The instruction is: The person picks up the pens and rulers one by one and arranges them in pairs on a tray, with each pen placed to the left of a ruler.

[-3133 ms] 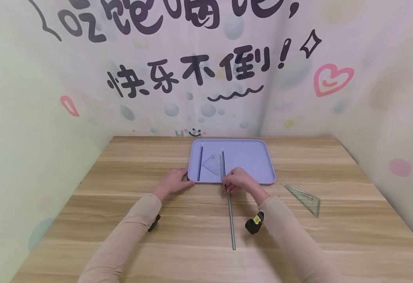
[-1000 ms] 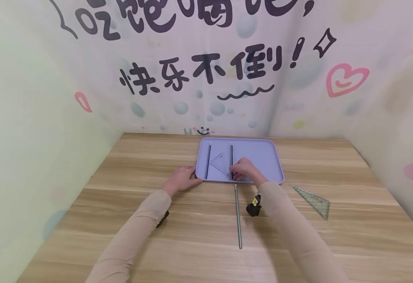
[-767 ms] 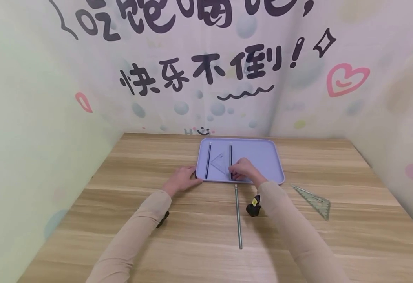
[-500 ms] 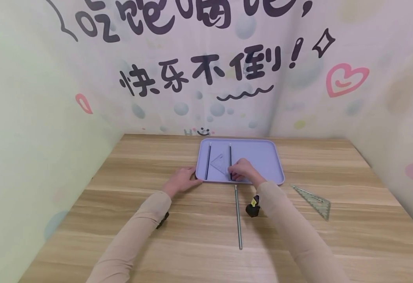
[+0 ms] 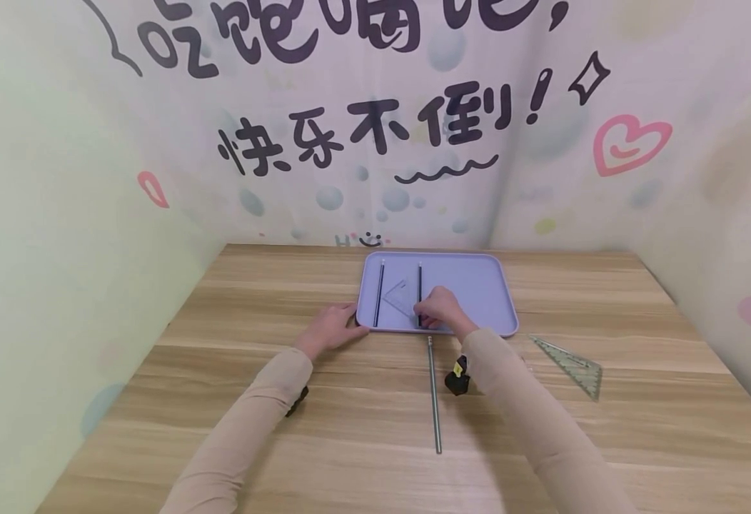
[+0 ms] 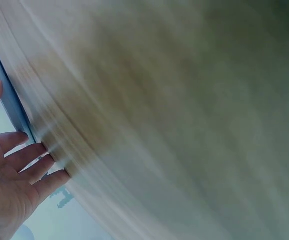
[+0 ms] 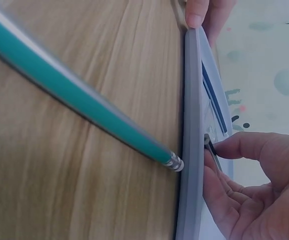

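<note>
A lilac tray (image 5: 465, 285) stands at the back of the wooden table. My left hand (image 5: 328, 330) is at its near left corner, fingers fairly straight, thumb along the edge; in the left wrist view the hand (image 6: 14, 185) appears spread. Inside the tray, my right hand (image 5: 438, 307) pinches the near end of a dark pencil (image 5: 420, 282) between thumb and fingers, also visible in the right wrist view (image 7: 254, 185). Left of it lie a clear triangle ruler (image 5: 399, 296) and a second dark pencil (image 5: 379, 293). The right fingers partly cover the held pencil.
A green pencil (image 5: 435, 396) lies on the table in front of the tray, its eraser end close to the rim. To the right is a greenish triangle ruler (image 5: 571, 365). Behind the table hangs a printed cloth (image 5: 324, 207).
The held pencil, earlier sticking out over the tray's near rim, now lies inside the tray in my right hand. In the last second it has shifted only slightly. The left hand stays at the corner.
</note>
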`<state>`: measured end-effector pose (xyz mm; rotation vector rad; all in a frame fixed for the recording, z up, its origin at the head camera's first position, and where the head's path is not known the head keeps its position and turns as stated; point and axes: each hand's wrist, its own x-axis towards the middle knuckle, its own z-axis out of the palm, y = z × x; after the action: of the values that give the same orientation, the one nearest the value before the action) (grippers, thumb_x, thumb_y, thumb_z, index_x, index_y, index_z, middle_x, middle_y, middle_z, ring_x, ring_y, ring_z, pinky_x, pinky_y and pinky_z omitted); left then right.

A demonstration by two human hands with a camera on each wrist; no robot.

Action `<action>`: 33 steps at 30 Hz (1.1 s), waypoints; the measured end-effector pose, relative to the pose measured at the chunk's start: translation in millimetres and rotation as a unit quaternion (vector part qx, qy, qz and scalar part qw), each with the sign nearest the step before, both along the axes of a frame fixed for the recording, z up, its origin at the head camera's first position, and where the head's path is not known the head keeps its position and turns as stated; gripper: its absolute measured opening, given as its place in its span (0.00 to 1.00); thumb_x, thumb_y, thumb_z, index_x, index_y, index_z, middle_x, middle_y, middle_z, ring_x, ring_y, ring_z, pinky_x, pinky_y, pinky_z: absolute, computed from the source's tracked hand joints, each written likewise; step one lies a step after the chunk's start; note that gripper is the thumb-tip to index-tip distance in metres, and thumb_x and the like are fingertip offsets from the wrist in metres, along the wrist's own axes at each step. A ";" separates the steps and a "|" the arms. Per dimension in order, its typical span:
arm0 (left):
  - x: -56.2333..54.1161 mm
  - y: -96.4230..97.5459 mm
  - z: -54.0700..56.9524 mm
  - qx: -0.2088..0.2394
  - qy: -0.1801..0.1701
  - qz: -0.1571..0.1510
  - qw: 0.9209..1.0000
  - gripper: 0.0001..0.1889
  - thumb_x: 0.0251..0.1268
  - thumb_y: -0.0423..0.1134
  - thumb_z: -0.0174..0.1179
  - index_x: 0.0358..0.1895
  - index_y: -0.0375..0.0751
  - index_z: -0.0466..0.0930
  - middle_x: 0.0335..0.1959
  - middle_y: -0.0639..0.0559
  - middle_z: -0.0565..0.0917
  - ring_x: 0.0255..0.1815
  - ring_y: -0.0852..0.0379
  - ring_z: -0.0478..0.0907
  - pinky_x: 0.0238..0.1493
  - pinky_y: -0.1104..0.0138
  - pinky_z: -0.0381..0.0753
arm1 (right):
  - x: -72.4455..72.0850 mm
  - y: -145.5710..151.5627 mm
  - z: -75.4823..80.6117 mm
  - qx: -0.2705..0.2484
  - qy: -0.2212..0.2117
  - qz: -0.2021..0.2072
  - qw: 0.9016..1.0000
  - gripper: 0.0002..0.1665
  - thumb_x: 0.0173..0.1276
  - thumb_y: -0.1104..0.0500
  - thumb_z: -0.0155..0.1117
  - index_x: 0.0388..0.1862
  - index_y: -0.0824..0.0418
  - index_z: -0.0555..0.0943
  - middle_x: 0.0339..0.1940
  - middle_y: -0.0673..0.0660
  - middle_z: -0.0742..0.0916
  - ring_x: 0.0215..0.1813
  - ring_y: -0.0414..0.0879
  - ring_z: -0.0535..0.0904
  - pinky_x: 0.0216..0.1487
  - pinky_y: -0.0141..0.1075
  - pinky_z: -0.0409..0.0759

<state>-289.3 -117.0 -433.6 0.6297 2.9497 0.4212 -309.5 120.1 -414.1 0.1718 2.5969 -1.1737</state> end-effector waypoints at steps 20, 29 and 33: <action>0.4 -0.3 -1.5 0.002 -0.008 0.008 1.000 0.35 0.65 0.56 0.56 0.69 0.38 0.65 0.67 0.38 0.71 0.68 0.42 0.67 0.71 0.54 0.65 | 2.7 -8.1 -3.0 0.064 0.032 -0.003 0.997 0.07 0.57 0.65 0.62 0.29 0.70 0.80 0.22 0.60 0.86 0.14 0.40 0.76 0.18 0.28 0.80; -0.1 -0.6 -3.2 0.005 0.001 0.003 1.000 0.34 0.65 0.56 0.56 0.68 0.38 0.66 0.66 0.38 0.71 0.67 0.41 0.68 0.70 0.54 0.66 | 4.8 -8.5 1.2 0.065 0.026 -0.002 0.998 0.07 0.58 0.65 0.63 0.31 0.70 0.79 0.21 0.59 0.85 0.15 0.40 0.77 0.19 0.28 0.80; 0.6 -1.0 -2.7 0.007 -0.001 0.003 1.000 0.34 0.65 0.55 0.56 0.68 0.37 0.65 0.66 0.37 0.71 0.67 0.41 0.68 0.70 0.54 0.66 | 5.3 -8.0 3.0 0.065 0.032 -0.002 0.997 0.07 0.59 0.64 0.62 0.30 0.70 0.79 0.19 0.58 0.84 0.15 0.41 0.77 0.19 0.29 0.81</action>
<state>-288.7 -118.0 -436.3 0.6216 2.9507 0.4430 -304.1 112.1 -411.2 0.1679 2.7313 -1.0271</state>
